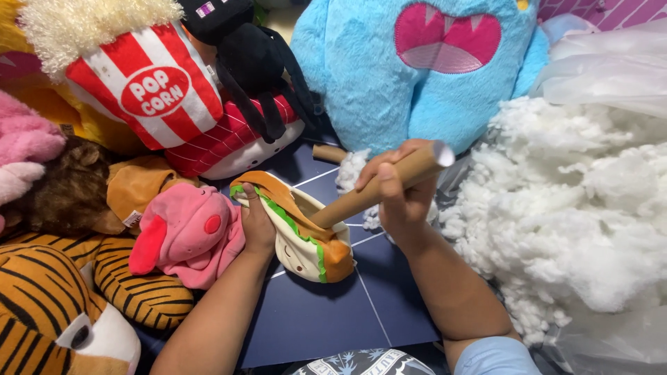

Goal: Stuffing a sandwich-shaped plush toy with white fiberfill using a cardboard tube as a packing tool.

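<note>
1. Plush toys are crowding a dark blue mat [326,319] — white stuffing [577,201] is piling up on my right.
2. My left hand [258,226] is gripping the burger plush [306,239] lying on the mat.
3. My right hand [396,191] is clenching a cardboard tube [375,191] — its lower end is sitting inside the plush.

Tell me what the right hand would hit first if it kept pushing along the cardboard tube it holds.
Probably the burger plush: the right hand grips the cardboard tube, angled down-left into its opening.
</note>
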